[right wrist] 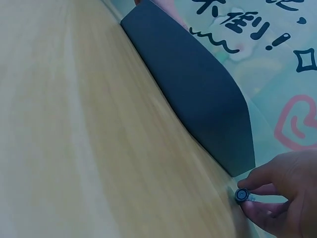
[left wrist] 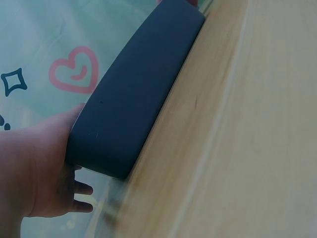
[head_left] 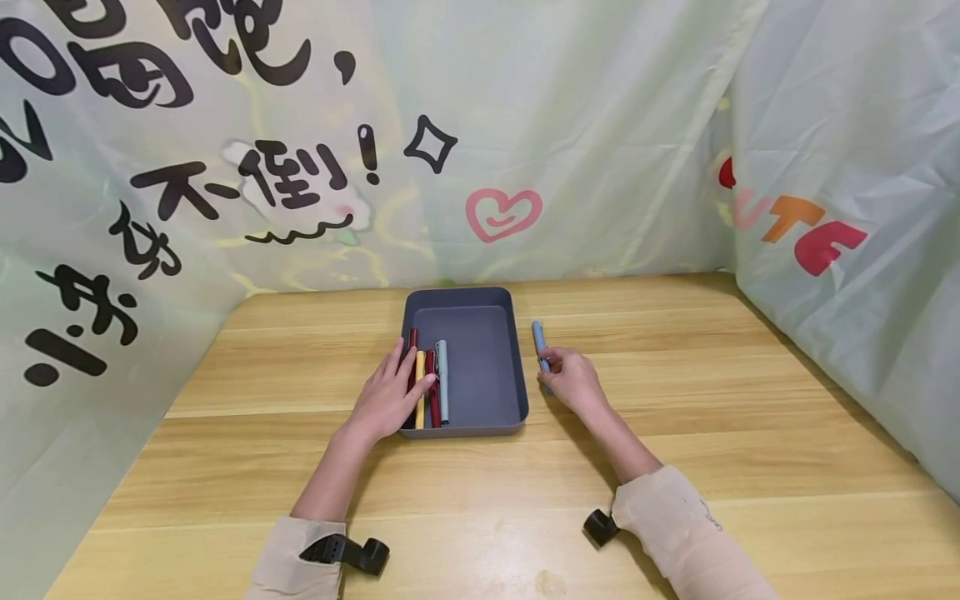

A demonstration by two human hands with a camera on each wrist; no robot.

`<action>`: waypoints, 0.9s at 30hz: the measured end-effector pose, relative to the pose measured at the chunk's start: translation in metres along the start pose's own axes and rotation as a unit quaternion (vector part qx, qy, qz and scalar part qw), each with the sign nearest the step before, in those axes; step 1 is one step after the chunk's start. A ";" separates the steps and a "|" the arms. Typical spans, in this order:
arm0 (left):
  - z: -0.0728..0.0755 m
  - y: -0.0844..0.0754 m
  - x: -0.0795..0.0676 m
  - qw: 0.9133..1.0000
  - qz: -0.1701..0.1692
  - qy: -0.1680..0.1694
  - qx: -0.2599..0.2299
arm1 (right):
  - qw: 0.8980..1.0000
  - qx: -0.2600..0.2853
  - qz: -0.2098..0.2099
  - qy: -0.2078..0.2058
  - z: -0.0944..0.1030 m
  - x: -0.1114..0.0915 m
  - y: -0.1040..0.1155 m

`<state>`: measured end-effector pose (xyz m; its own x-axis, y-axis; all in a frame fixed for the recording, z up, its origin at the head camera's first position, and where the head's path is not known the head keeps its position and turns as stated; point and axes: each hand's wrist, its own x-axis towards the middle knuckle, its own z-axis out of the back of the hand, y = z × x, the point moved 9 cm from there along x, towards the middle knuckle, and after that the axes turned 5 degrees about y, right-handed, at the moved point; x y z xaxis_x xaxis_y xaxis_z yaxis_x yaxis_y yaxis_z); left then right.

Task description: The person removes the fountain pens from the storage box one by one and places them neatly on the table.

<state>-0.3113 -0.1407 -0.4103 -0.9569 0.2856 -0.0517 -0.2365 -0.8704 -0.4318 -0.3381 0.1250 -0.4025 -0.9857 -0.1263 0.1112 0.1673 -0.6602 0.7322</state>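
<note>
A dark grey tray (head_left: 480,333) lies on the table, with several pens along its left side. Among them are a yellow pen (head_left: 420,408), a dark red pen (head_left: 434,408) and a light grey-blue pen (head_left: 443,383). My left hand (head_left: 381,402) rests over the tray's left wall, fingers extended and thumb across the pens, covering parts of them. To the right of the tray, my right hand (head_left: 577,382) pinches a blue pen (head_left: 537,335) between thumb and fingers. The right wrist view shows the round end of this blue pen (right wrist: 241,195) in the grip.
The wooden table (head_left: 675,358) extends around the tray on every side. A printed cloth (head_left: 600,125) with lettering and a pink heart hangs behind and at both sides. A black wrist camera (head_left: 367,557) sits at the left sleeve, another camera (head_left: 600,527) at the right.
</note>
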 end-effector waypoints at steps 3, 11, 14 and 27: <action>0.000 0.000 0.000 1.000 0.001 -0.001 0.000 | 1.000 0.004 0.012 -0.010 0.000 -0.001 0.000; 0.000 0.000 0.000 1.000 0.003 0.001 0.003 | 0.999 0.024 0.009 -0.023 -0.001 -0.003 -0.007; 0.000 0.001 0.000 1.000 0.003 0.000 0.002 | 0.999 0.036 0.011 -0.026 -0.002 -0.003 -0.009; 0.000 0.001 0.001 1.000 0.006 0.001 0.005 | 0.998 0.052 0.004 -0.040 -0.001 -0.003 -0.014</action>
<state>-0.3122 -0.1411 -0.4111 -0.9592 0.2763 -0.0591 -0.2268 -0.8777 -0.4221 -0.3372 0.1340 -0.4134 -0.9832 -0.0690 0.1688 0.1773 -0.5779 0.7966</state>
